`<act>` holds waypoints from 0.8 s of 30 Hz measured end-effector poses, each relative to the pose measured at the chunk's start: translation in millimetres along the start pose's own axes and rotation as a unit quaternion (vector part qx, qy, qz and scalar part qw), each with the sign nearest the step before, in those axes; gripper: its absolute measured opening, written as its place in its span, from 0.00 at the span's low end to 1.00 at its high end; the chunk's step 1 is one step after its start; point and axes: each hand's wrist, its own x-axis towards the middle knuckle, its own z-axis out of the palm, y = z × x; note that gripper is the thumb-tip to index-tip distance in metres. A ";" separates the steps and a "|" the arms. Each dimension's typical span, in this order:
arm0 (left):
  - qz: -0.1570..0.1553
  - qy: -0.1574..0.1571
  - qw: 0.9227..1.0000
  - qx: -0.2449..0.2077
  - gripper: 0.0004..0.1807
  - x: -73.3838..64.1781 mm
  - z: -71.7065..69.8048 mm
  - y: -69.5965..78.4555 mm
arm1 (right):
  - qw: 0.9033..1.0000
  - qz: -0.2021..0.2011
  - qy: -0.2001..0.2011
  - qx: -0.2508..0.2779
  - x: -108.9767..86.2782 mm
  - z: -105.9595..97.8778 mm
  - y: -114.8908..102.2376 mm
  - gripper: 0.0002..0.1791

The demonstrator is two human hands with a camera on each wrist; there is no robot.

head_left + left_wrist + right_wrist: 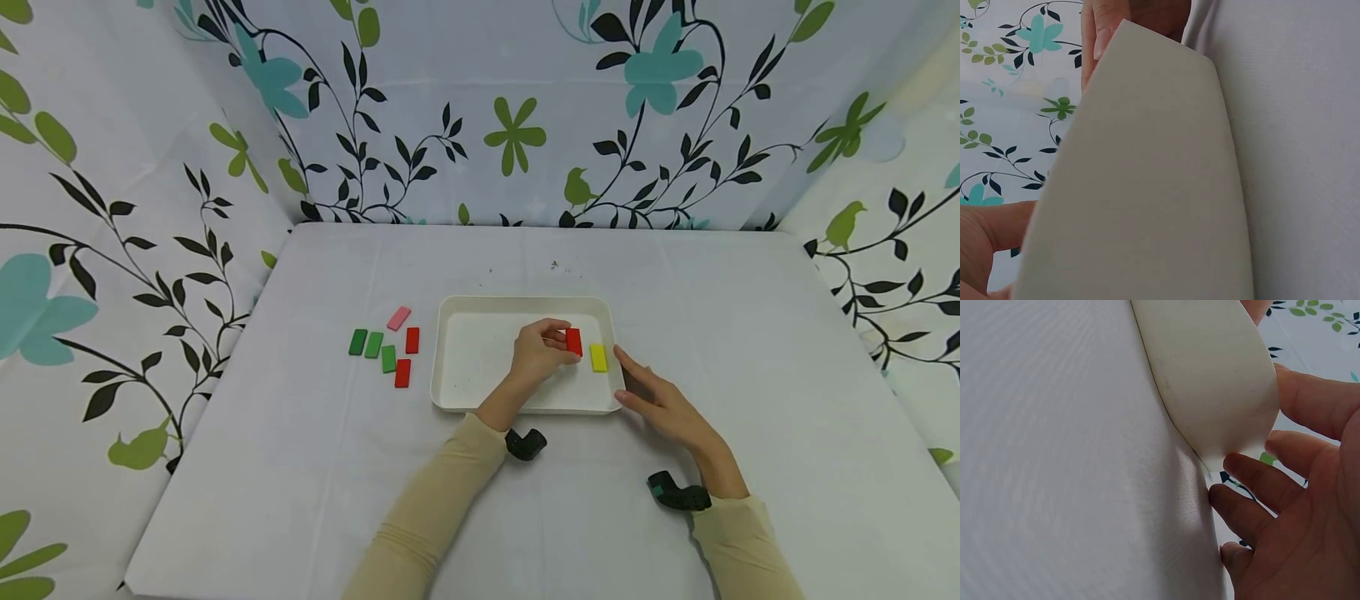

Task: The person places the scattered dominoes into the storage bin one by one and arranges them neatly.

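Observation:
My left hand (534,357) pinches a red rectangular block (573,342) over the right half of a shallow cream tray (476,342). Just right of that block, a yellow block (598,357) lies in the tray. My right hand (667,410) rests at the tray's right end, with loosely extended fingers at the rim. In the right wrist view, the fingertips (1233,464) meet the tray's outer wall (1213,375). The tray's side (1141,169) fills the left wrist view and hides the held block there.
Left of the tray lie three green blocks (372,344), two red blocks (412,340) and a pink block (399,317). A white cloth covers the table (337,483). Leaf-patterned curtains (480,108) hang at the back and both sides.

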 end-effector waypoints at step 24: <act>-0.009 -0.013 0.996 0.093 0.24 7.0 23.3 -8.4 | 1.000 -0.006 0.004 -0.001 4.8 3.4 30.8 0.35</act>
